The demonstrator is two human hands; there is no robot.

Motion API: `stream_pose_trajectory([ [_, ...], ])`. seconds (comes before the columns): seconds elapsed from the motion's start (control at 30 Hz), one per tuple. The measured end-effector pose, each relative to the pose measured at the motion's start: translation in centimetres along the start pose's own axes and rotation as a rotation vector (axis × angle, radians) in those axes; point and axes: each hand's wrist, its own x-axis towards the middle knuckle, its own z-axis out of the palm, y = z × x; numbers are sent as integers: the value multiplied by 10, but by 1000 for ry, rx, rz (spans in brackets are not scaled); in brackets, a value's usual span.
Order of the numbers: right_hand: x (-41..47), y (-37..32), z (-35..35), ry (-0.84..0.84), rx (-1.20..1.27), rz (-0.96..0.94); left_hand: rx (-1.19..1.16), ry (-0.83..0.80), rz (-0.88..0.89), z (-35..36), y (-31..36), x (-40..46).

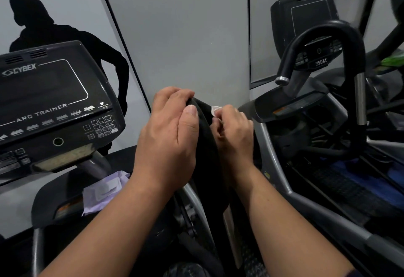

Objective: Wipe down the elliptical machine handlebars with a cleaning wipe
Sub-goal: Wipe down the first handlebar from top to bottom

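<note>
my left hand [169,136] wraps over the top of the black, curved rubber-covered handlebar [204,145] of the elliptical machine, fingers curled over its far side and thumb lying along the near face. my right hand [232,130] sits just beside it on the other side of the same bar, fingers bunched and pinching a small crumpled white cleaning wipe [216,110] against the bar's upper edge; only a little of the wipe shows above my knuckles. both forearms reach up from the bottom of the view, one on each side of the bar.

to the left stands the dark grey console with its blank screen and keypad [54,99], marked cybex arc trainer. below the console, on the machine's dark tray [54,198], lies a pale lilac soft pack of wipes [102,189] with a white flap on top. to the right a second machine's black looped handlebar with a silver end cap [341,43] arches in front of its own dark console [306,16], well apart from my hands. plain grey wall panels [185,36] stand behind.
</note>
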Motion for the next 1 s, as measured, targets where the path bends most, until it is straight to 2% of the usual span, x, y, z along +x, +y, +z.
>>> stream_pose_trajectory([
  [0.13,7,20,-10,45,-7,194,0,-3,-4,0,2,0],
  [0.27,-1,6,-5,-28,10,62,-2,-4,-1,0,1,1],
  [0.4,0,23,-13,46,10,209,-5,-13,-16,-1,3,0],
  [0.47,-3,17,-10,15,7,128,-2,-8,-12,-1,3,0],
  [0.53,-6,22,-9,24,7,134,3,-8,-8,-1,2,0],
  [0.6,-5,35,-11,52,64,250,7,-11,-8,-1,2,0],
  [0.73,-5,40,-8,-25,210,402,4,-9,3,0,1,0],
  [0.8,-3,41,-13,-7,277,500,3,-13,2,0,1,0],
  [1.0,3,55,-7,-62,586,842,-4,-15,-15,-1,1,0],
])
